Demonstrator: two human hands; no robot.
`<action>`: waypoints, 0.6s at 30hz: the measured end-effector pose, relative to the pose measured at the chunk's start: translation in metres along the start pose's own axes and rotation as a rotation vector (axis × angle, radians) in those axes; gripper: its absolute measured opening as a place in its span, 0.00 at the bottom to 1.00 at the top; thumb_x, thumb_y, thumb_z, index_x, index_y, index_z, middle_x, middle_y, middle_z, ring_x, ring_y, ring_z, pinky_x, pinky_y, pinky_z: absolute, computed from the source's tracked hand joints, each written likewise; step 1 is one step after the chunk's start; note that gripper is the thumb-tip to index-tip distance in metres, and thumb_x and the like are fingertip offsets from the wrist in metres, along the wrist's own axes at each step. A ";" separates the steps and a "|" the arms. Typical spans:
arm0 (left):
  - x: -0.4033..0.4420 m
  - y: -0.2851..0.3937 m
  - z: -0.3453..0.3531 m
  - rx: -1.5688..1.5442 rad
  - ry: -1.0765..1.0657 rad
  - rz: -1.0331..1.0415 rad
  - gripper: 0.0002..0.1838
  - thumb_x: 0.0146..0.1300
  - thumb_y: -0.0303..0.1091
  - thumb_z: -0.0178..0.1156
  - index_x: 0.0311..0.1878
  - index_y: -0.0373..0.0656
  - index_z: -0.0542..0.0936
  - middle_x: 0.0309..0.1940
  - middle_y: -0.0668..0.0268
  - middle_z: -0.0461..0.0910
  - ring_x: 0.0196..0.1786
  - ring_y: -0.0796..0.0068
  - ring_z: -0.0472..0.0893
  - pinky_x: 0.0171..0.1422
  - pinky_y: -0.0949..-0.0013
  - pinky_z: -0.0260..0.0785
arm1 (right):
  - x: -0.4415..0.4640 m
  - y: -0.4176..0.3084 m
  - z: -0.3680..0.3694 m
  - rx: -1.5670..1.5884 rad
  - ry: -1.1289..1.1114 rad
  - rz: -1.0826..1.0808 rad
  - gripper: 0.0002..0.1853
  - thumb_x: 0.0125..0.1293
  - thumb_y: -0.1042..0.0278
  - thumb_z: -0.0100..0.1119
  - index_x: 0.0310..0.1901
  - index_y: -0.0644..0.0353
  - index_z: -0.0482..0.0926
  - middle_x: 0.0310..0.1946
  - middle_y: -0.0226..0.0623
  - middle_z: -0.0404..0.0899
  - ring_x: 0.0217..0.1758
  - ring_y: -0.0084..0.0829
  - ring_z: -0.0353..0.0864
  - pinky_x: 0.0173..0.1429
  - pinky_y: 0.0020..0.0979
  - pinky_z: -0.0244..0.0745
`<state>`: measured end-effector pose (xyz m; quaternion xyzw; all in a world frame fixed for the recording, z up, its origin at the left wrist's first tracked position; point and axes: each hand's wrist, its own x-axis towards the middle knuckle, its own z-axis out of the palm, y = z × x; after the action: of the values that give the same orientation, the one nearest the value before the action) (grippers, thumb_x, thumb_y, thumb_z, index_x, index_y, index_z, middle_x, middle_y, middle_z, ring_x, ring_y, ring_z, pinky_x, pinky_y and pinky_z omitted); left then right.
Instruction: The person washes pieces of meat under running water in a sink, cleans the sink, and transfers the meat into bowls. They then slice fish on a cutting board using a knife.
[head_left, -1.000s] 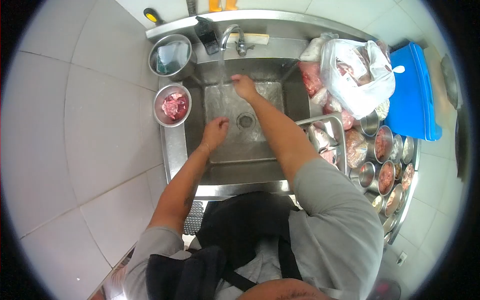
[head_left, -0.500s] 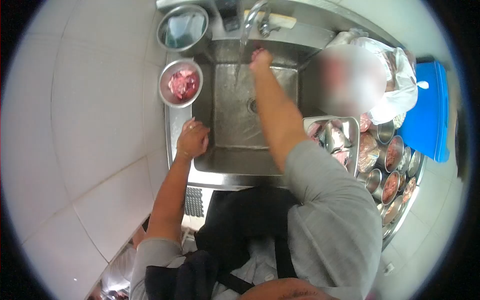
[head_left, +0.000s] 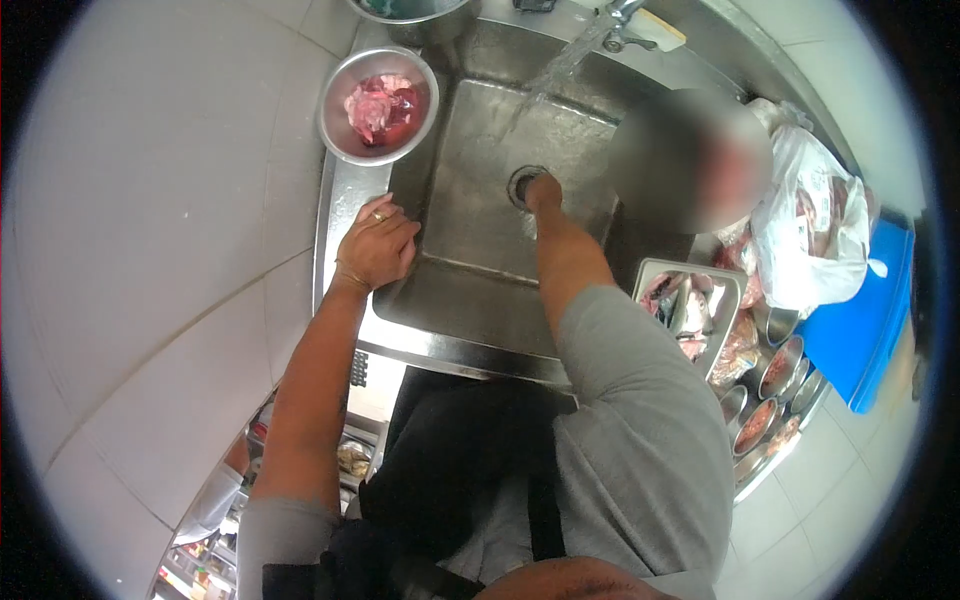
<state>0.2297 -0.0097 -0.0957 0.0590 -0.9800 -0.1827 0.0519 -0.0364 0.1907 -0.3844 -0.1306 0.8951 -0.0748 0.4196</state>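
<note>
My right hand (head_left: 542, 192) reaches down to the drain (head_left: 522, 187) on the floor of the steel sink (head_left: 470, 235). Its fingers point away from me and are mostly hidden, so what they hold, if anything, does not show. Water from the tap (head_left: 618, 14) runs into the sink's far part. My left hand (head_left: 378, 245), with a ring on one finger, rests on the sink's left rim with fingers loosely bent and nothing visible in it. Just beyond it stands a steel bowl (head_left: 330, 120) of raw reddish-pink meat.
Another metal container (head_left: 425, 22) stands at the far left corner. To the right are a tray (head_left: 648, 268) of fish pieces, a white plastic bag (head_left: 790, 265), several steel containers of food (head_left: 757, 425) and a blue board-like thing (head_left: 860, 340). A round blur covers part of the right side.
My right hand has come back from near the tap to the drain. My left hand stays on the left rim. The camera view has shifted, and the tap is still running.
</note>
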 end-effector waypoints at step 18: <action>0.002 0.000 0.002 -0.030 0.071 0.014 0.09 0.47 0.24 0.67 0.35 0.44 0.87 0.34 0.63 0.85 0.48 0.65 0.85 0.76 0.57 0.68 | -0.040 0.033 0.087 -0.324 0.229 -0.222 0.25 0.77 0.67 0.48 0.71 0.68 0.67 0.71 0.51 0.67 0.74 0.45 0.68 0.79 0.41 0.62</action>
<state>0.2269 -0.0092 -0.0977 0.0578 -0.9751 -0.1947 0.0886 0.0494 0.2325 -0.4184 -0.2844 0.9174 0.0098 0.2781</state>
